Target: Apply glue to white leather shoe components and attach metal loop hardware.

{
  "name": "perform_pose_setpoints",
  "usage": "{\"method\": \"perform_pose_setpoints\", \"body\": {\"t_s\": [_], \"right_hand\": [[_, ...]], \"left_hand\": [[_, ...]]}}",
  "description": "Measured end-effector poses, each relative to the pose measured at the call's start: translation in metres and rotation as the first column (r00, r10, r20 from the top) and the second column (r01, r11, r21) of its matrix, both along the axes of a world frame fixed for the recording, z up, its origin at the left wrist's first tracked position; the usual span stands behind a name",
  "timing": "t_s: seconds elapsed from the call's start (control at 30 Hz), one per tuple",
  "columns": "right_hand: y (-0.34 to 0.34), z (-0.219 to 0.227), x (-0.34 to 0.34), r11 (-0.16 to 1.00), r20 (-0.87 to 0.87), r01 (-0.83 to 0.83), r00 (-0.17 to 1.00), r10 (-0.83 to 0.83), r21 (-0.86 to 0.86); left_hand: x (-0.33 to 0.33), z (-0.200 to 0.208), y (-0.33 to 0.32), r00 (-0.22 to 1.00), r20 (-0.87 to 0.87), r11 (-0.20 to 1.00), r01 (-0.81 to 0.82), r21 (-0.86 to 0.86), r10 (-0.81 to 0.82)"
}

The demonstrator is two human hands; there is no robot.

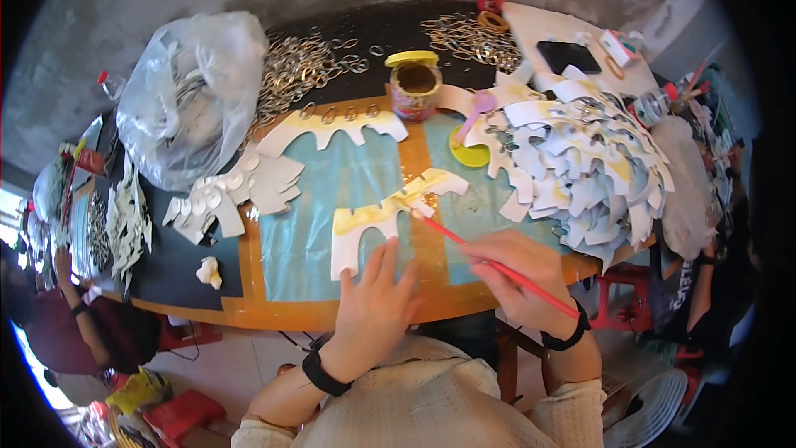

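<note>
The right hand [522, 270] grips a red-handled brush [448, 233]; the left hand [373, 307], fingers spread, touches a white cutout [363, 222] (likely light, bendy), best held by uncoated tabs [344, 257].

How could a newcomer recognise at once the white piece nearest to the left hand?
On the dark table lies a blue sheet crossed by an orange strip. On it, by the left hand, is an arched white piece smeared yellow. The tip of the red brush is at it, while the similar piece behind carries metal rings.
</note>
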State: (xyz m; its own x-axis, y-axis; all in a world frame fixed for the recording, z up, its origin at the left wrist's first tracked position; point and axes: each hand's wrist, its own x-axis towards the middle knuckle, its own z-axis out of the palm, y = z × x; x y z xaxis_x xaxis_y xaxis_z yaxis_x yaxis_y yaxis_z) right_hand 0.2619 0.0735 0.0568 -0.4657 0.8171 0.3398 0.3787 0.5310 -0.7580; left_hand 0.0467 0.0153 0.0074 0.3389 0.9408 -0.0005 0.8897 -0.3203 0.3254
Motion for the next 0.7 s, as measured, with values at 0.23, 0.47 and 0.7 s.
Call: {"method": "perform_pose_setpoints", "body": {"t_s": [0.23,0.47,0.7], "right_hand": [[0.002,0.003,-0.004,0.996,-0.055,0.082,0.995,-0.079,0.047],[0.005,0.001,-0.012,0.997,-0.002,0.062,0.998,-0.062,0.037],[0.010,0.004,-0.017,0.999,0.015,-0.018,1.000,0.017,0.049]], "left_hand": [[-0.006,0.000,-0.004,1.000,0.022,0.999,-0.019,0.037,0.019],[-0.005,-0.002,-0.003,0.999,0.035,0.999,-0.024,0.044,0.023],[-0.004,-0.002,-0.003,0.999,0.037,0.999,-0.027,0.029,0.026]]}}
